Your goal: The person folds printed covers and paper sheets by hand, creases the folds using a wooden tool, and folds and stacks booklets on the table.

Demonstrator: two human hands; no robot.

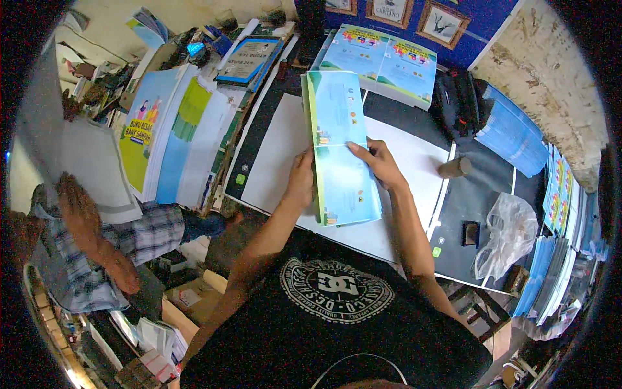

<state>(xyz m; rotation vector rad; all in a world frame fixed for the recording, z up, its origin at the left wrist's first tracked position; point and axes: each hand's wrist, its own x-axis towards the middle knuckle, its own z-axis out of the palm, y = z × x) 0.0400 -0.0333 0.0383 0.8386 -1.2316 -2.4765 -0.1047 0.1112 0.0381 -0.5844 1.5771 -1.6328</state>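
Note:
Both my hands hold a stack of printed light-blue and green cover sheets (343, 188) over the worktable. My left hand (300, 179) grips its left edge. My right hand (382, 163) holds the right edge, with the thumb lying on top of the printed face. Under the stack, a large white sheet (272, 152) covers part of the black tabletop. Just beyond, a thick pile of similar printed covers (395, 61) lies at the table's far side. A brown cylinder (455, 168) lies to the right of my right hand.
On the right are a crumpled clear plastic bag (508, 227), a small dark box (470, 233), a black bag (455, 100) and fanned blue sheets (512, 133). Tall paper stacks (152, 129) stand on the left. Another person's arm (97, 227) is at far left.

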